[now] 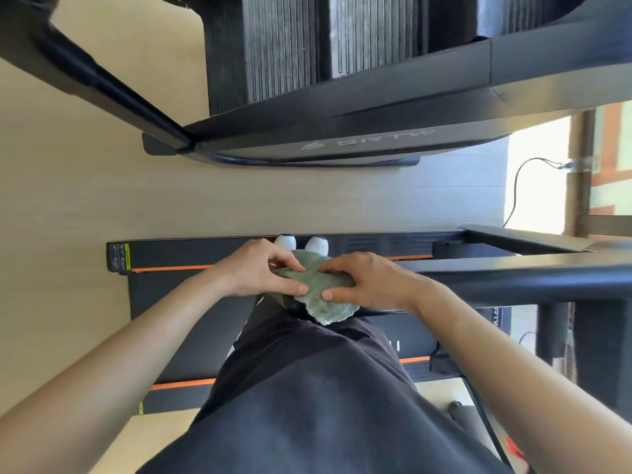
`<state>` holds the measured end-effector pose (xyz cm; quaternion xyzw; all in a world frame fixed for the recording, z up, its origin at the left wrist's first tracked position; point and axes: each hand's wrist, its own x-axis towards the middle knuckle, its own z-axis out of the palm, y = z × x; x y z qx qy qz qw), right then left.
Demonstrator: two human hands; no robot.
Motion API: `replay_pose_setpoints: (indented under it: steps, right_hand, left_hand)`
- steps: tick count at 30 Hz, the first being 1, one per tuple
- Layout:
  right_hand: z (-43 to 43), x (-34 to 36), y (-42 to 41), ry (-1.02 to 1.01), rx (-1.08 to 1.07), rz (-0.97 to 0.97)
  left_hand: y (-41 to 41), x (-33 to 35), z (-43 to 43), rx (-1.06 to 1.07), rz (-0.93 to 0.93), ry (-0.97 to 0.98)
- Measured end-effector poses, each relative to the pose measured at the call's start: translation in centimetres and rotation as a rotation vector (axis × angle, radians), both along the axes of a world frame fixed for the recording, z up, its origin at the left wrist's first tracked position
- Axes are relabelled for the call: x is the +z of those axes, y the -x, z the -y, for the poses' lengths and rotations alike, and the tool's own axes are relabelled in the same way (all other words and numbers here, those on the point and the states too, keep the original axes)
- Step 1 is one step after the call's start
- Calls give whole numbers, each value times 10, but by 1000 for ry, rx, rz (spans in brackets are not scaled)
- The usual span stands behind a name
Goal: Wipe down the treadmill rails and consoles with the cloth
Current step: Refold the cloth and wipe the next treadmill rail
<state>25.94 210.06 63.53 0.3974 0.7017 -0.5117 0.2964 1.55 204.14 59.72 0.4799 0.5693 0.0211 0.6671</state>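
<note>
head view: cloth (pixel 319 292) between pinching fingers (pixel 290 265)

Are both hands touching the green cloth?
Touching. The head view shows the left hand and right hand each pinching the green cloth between thumb and fingers.

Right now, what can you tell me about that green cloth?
The cloth is pale green, soft and fuzzy, bunched up. Both hands pinch it: the left hand at its left side, the right hand at its right. It seems draped over the end of the dark rail, a loose edge hanging down.
</note>
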Motion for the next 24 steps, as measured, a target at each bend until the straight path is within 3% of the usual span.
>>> replay_pose_setpoints:
  steps: [6, 12, 24]
  right_hand:
    - [3, -2, 4, -11, 11, -2]
    - [-4, 2, -25, -44, -18, 30]
    - [-9, 18, -128, -318, -79, 56]
  left_hand:
    - [1, -3, 9, 83, 21, -11]
    - [-23, 0, -16, -78, 47, -4]
    - [-131, 4, -63, -279, 89, -111]
